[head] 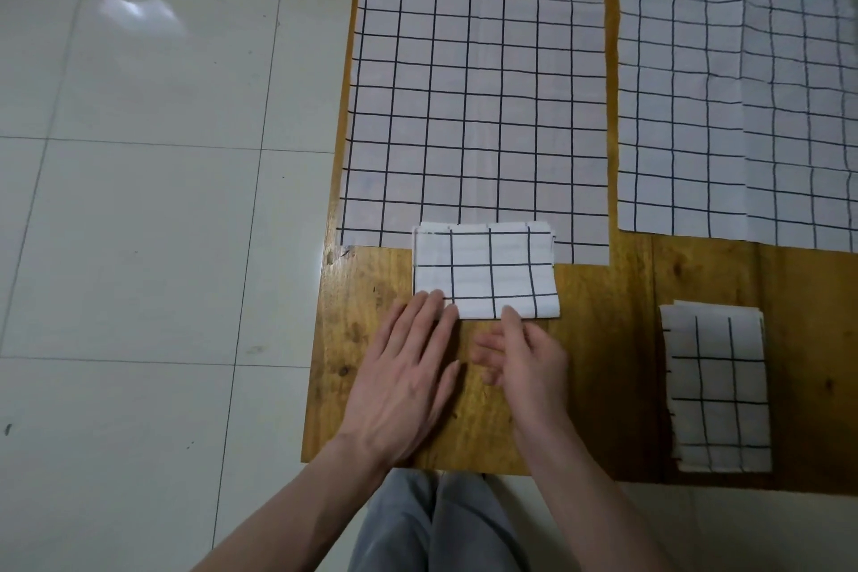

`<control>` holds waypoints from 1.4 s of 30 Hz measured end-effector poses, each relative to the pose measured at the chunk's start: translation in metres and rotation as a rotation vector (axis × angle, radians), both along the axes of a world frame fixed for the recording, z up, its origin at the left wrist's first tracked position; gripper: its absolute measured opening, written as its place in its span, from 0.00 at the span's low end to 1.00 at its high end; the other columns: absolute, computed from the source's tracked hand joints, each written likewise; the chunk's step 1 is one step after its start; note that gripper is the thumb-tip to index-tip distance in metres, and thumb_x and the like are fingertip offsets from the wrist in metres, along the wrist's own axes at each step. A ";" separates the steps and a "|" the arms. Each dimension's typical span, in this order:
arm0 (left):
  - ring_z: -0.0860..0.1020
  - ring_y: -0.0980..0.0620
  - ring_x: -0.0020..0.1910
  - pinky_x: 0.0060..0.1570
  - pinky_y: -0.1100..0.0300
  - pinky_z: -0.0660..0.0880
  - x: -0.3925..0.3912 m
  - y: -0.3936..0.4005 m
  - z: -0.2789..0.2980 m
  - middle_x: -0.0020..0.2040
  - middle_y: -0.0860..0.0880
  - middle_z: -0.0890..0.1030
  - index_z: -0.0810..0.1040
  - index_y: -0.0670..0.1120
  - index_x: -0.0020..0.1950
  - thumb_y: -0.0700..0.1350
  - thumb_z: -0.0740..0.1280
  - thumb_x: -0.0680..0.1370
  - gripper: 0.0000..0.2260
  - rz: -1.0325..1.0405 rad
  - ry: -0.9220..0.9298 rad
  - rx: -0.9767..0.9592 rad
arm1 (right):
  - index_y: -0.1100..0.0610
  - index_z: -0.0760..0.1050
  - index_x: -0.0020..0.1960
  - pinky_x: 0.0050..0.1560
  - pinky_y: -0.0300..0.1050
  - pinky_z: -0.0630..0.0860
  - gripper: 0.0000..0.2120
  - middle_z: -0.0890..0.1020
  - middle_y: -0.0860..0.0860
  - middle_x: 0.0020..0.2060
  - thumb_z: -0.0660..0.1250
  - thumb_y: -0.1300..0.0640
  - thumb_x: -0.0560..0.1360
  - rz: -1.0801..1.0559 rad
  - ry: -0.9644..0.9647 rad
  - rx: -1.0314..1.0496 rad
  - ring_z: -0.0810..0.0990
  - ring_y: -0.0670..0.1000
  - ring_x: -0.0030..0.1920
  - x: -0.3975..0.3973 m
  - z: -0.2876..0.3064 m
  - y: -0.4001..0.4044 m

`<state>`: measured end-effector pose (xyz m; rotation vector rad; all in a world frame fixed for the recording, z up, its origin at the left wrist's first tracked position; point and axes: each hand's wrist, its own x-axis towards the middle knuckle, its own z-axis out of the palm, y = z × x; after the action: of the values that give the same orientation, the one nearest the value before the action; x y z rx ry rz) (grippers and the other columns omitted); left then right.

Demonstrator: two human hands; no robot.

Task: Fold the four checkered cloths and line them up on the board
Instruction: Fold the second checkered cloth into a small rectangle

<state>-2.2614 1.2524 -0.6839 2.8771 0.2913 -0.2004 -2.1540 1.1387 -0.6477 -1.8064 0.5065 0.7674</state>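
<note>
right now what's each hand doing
left hand: open, flat fingers on the small folded checkered cloth
right hand: open, fingertip touching that cloth's near edge

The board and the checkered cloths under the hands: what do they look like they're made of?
Board: looks like wood with a glossy varnish, going by the amber grain, dark knots and sheen. Folded cloth by the hands: thin woven fabric, matte white with black grid lines; its stacked layer edges and soft creases suggest cotton or a blend, though I can't tell which. The flat cloth behind looks the same.
</note>
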 end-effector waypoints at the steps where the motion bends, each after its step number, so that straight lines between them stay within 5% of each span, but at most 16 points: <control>1: 0.56 0.45 0.84 0.82 0.46 0.53 -0.001 0.000 0.000 0.84 0.42 0.60 0.60 0.43 0.84 0.56 0.51 0.88 0.28 0.011 0.001 -0.008 | 0.54 0.81 0.48 0.32 0.37 0.76 0.15 0.87 0.51 0.38 0.62 0.47 0.85 0.023 -0.028 -0.024 0.86 0.48 0.36 -0.002 0.002 -0.004; 5: 0.53 0.47 0.85 0.82 0.47 0.51 -0.007 -0.004 0.002 0.85 0.43 0.57 0.57 0.42 0.85 0.57 0.51 0.88 0.29 0.016 -0.011 -0.020 | 0.49 0.78 0.48 0.38 0.37 0.75 0.17 0.81 0.46 0.38 0.54 0.45 0.87 0.344 -0.531 -0.192 0.79 0.44 0.39 -0.016 -0.001 -0.030; 8: 0.53 0.47 0.85 0.82 0.46 0.52 -0.012 -0.012 -0.001 0.85 0.43 0.56 0.56 0.41 0.85 0.57 0.50 0.88 0.29 -0.002 0.001 0.022 | 0.53 0.77 0.69 0.61 0.45 0.77 0.19 0.80 0.48 0.62 0.53 0.50 0.86 0.851 -0.929 -0.390 0.78 0.48 0.63 -0.017 -0.021 -0.048; 10: 0.51 0.45 0.85 0.82 0.45 0.52 -0.013 -0.016 -0.005 0.86 0.42 0.54 0.54 0.41 0.85 0.57 0.50 0.88 0.30 0.009 0.026 0.051 | 0.56 0.67 0.80 0.75 0.52 0.67 0.24 0.70 0.52 0.78 0.51 0.50 0.86 1.131 -0.994 -0.505 0.66 0.52 0.79 -0.016 -0.031 -0.052; 13: 0.49 0.44 0.86 0.81 0.43 0.54 -0.011 -0.019 -0.008 0.86 0.42 0.52 0.52 0.41 0.86 0.56 0.50 0.88 0.30 0.028 0.047 0.064 | 0.55 0.57 0.84 0.79 0.57 0.59 0.28 0.57 0.52 0.84 0.47 0.46 0.87 1.303 -0.970 -0.587 0.54 0.53 0.84 -0.016 -0.037 -0.048; 20: 0.51 0.41 0.85 0.81 0.40 0.60 -0.002 -0.017 -0.012 0.86 0.42 0.54 0.56 0.42 0.85 0.54 0.52 0.86 0.29 0.038 0.035 0.037 | 0.54 0.53 0.85 0.80 0.60 0.61 0.31 0.54 0.50 0.84 0.45 0.40 0.87 1.305 -0.919 -0.642 0.50 0.52 0.84 -0.016 -0.045 -0.045; 29: 0.49 0.44 0.86 0.82 0.44 0.54 -0.004 -0.013 -0.017 0.86 0.44 0.52 0.55 0.44 0.86 0.56 0.51 0.88 0.28 0.039 0.022 0.010 | 0.53 0.55 0.84 0.79 0.61 0.63 0.30 0.57 0.50 0.84 0.44 0.40 0.87 1.297 -0.904 -0.648 0.54 0.52 0.84 -0.013 -0.045 -0.045; 42: 0.45 0.48 0.86 0.82 0.45 0.51 -0.009 -0.006 -0.017 0.87 0.46 0.47 0.49 0.48 0.87 0.59 0.48 0.88 0.29 0.037 0.070 -0.003 | 0.53 0.47 0.85 0.82 0.55 0.52 0.35 0.50 0.49 0.85 0.42 0.35 0.85 1.194 -0.819 -0.709 0.45 0.47 0.84 0.004 -0.051 -0.080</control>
<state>-2.2702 1.2461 -0.7007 2.8635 0.3559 -0.2950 -2.1501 1.0585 -0.6990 -2.8405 -1.0760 0.4938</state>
